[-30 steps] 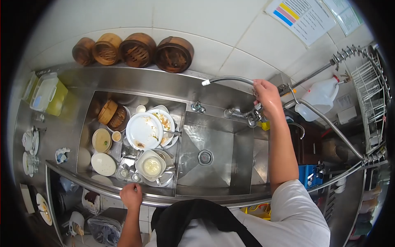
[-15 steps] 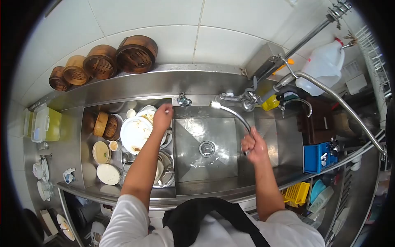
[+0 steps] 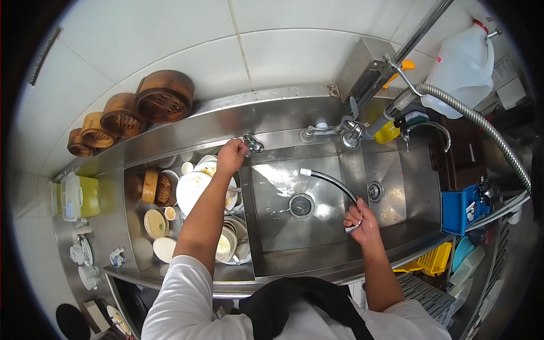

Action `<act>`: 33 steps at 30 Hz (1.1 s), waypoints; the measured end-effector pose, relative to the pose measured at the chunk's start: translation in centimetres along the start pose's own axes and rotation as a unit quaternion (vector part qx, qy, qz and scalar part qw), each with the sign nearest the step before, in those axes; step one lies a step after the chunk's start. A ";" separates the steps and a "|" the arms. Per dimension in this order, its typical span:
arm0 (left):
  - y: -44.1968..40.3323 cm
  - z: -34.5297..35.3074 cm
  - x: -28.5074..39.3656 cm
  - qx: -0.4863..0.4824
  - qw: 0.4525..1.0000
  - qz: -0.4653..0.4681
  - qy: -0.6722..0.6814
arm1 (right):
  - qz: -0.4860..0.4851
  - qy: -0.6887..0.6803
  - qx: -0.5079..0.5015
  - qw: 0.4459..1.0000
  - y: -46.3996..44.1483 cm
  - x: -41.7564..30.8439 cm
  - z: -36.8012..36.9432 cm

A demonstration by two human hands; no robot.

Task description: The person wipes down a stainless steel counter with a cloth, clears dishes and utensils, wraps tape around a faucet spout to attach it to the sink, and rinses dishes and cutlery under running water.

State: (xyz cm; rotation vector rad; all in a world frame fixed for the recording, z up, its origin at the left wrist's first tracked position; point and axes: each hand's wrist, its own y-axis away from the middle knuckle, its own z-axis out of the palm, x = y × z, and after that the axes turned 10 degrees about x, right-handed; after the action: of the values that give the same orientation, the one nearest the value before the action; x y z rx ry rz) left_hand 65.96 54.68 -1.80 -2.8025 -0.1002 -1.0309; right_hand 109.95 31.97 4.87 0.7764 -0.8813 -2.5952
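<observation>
My left hand (image 3: 231,156) reaches to the back rim of the sink, its fingers closed at the left side of a small metal tap (image 3: 256,147). Below that forearm, stacked dirty plates (image 3: 191,194) and bowls fill the left basin. My right hand (image 3: 363,222) is wrapped round a flexible dark hose (image 3: 335,184) with a shiny surface. The hose curves up and left, and its white end (image 3: 305,171) hangs over the middle basin (image 3: 283,232). No water is seen leaving it. A round drain (image 3: 301,205) shows in that basin's wet floor.
Bamboo steamers (image 3: 164,96) line the back ledge. A pre-rinse faucet (image 3: 351,135) and its metal hose (image 3: 481,113) stand at the back right, near a white jug (image 3: 462,71). To the right are a blue crate (image 3: 453,212) and a yellow basket (image 3: 435,259). A yellow-green container (image 3: 82,197) sits far left.
My left hand has moved from beside the tap onto its left side. My right hand still grips the hose, whose white end has swung lower over the basin. The view has shifted slightly.
</observation>
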 end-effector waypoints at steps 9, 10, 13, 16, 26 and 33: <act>1.4 -2.8 1.2 0.042 0.972 0.113 0.201 | -0.013 0.021 0.020 1.000 -0.1 2.0 0.7; 0.9 -2.7 1.5 0.046 0.971 0.077 0.222 | -0.010 0.023 0.023 0.999 0.0 2.1 0.6; -1.1 -2.6 3.7 0.076 0.963 0.006 0.257 | -0.029 0.019 0.020 0.999 0.1 3.1 0.8; -1.8 -2.5 5.5 0.114 0.950 -0.040 0.288 | -0.029 0.032 0.038 0.998 1.0 3.3 2.2; 15.5 -6.6 2.0 0.155 0.911 -0.190 0.332 | -0.080 0.271 -0.164 0.945 4.1 5.0 5.0; 25.9 -12.5 12.1 -0.053 0.685 -0.316 0.654 | -0.053 0.412 -0.256 0.873 5.1 16.8 10.1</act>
State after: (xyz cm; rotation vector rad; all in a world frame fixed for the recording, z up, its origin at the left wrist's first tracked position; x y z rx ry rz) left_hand 70.13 27.13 12.33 -1.3579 -0.8293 -2.9009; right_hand 90.98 25.65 8.14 1.5741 0.1017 -2.0480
